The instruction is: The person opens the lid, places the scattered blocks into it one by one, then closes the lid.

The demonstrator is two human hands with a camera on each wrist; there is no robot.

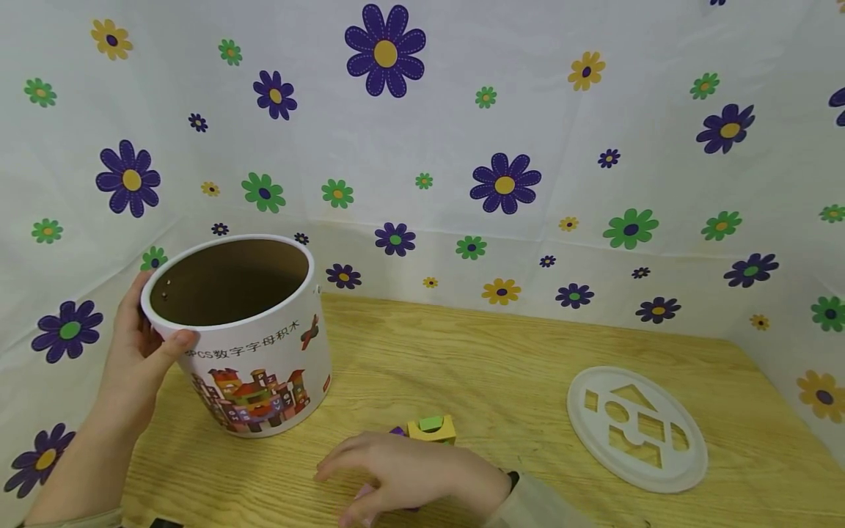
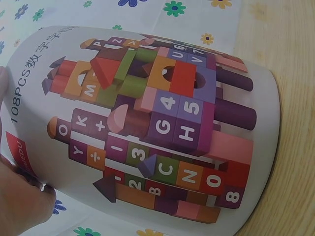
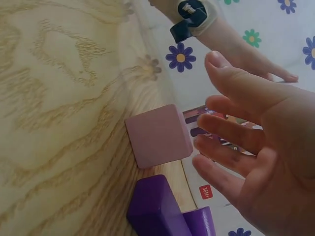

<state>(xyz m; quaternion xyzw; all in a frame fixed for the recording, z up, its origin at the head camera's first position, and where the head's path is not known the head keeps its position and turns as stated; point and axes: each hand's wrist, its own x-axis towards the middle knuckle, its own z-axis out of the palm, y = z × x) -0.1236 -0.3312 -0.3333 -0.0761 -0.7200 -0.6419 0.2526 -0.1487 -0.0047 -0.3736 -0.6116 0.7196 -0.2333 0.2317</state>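
A white bucket [image 1: 310, 374] printed with colourful building blocks stands at the left of the table, its dark inside facing up. My left hand [image 1: 135, 367] grips its rim on the near left side, with the thumb pressed against the printed wall. My right hand [image 1: 403, 469] hovers low over a few blocks, fingers apart and relaxed, holding nothing. In the right wrist view, a pink block [image 3: 160, 137] stands just beyond those fingertips. Beside it lie a purple block [image 3: 155, 206] and a second purple piece [image 3: 201, 221]. A yellow block [image 1: 447, 427] with a green piece [image 1: 431, 423] in its notch shows behind the right hand.
A round white lid [image 1: 689, 473] with shaped cutouts lies flat on the right of the wooden table [image 1: 502, 359]. A white cloth [image 1: 429, 132] with flowers hangs behind the table and along its sides. A small dark object [image 1: 165, 523] shows at the bottom edge.
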